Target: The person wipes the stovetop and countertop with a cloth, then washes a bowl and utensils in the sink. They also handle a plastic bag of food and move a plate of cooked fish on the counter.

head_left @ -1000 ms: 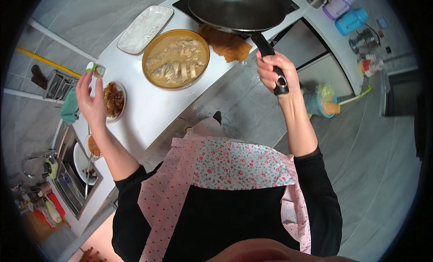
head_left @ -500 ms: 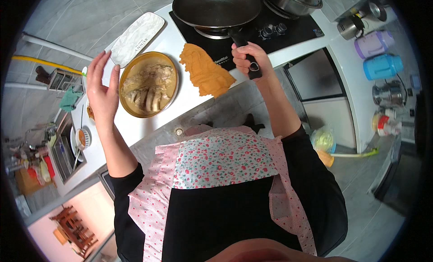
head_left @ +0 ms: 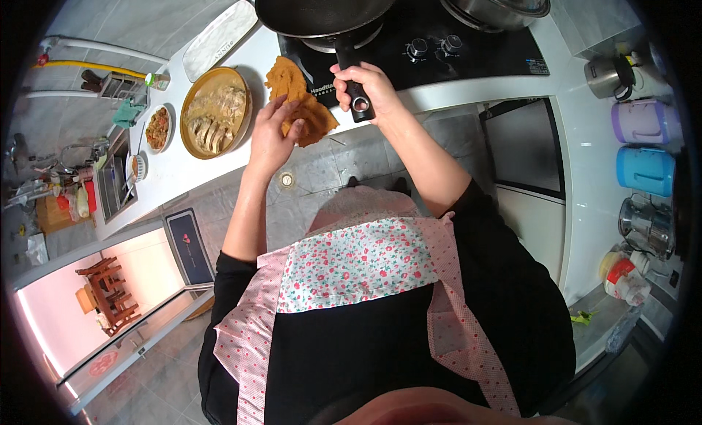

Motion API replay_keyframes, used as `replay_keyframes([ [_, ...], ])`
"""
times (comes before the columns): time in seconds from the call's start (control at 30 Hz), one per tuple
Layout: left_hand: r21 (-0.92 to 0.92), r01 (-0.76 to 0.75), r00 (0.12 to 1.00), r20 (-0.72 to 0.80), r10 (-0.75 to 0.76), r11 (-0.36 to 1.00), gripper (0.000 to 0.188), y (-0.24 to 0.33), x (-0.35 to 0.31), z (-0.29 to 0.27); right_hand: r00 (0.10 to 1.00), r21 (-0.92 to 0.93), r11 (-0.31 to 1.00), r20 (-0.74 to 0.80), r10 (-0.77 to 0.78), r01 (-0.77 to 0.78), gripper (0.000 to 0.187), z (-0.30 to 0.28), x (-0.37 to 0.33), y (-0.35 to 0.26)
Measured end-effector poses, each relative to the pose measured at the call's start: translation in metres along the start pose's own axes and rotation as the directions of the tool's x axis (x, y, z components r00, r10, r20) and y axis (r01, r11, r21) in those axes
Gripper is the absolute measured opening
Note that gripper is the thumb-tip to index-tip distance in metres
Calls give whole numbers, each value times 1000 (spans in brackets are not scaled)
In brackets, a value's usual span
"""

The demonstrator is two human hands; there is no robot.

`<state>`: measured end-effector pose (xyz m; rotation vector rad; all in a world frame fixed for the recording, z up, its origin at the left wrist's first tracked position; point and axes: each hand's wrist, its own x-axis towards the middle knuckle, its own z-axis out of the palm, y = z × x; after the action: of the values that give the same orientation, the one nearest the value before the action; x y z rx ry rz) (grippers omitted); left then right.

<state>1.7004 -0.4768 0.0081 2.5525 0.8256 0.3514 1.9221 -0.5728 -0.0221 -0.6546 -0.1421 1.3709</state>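
Note:
My right hand (head_left: 371, 90) is closed round the black handle of a frying pan (head_left: 329, 10), which rests over the left burner of the stove. The handle points toward me past the counter's front edge. My left hand (head_left: 273, 138), fingers spread, is at an orange-brown cloth (head_left: 307, 107) lying between the stove and the dish. Its fingertips overlap the cloth; whether they press on it I cannot tell. Left of that hand sits an oval yellow-brown dish (head_left: 189, 136) with what looks like fish in pale broth.
A long white marbled tray (head_left: 219, 38) lies behind the dish. A plate of chopped food (head_left: 158, 129) is farther left, near the sink (head_left: 117, 176). At the stove's (head_left: 468, 56) right back stands a lidded steel pot (head_left: 497, 7). Kettles and jugs (head_left: 645, 171) line the right counter.
My left hand has moved right, from beside the oval dish to the cloth. My right hand keeps its hold on the pan handle. The view has shifted, showing the plate of chopped food more fully.

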Motion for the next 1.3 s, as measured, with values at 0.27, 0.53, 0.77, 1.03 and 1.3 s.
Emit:
replay_keyframes([
  [0.27,212,119,986,88,-141,970,63,-61,44,64,995,-37,996,-50,83,-85,43,-1,-11,6],
  [0.53,452,-22,977,200,-77,892,46,-104,1,48,812,-925,-159,-210,-545,-346,50,-117,-1,-69],
  [0.77,587,-118,932,344,-115,801,45,-108,2,39,920,-776,-504,-256,-295,-378,29,-116,73,-95],
  [1.03,392,-36,991,132,-17,919,50,-109,-24,34,999,-656,-754,16,-47,-25,25,-137,99,-76],
  [1.3,616,-42,984,163,-75,787,43,-93,-2,2,999,-624,-782,34,-15,10,28,-115,123,-61],
])
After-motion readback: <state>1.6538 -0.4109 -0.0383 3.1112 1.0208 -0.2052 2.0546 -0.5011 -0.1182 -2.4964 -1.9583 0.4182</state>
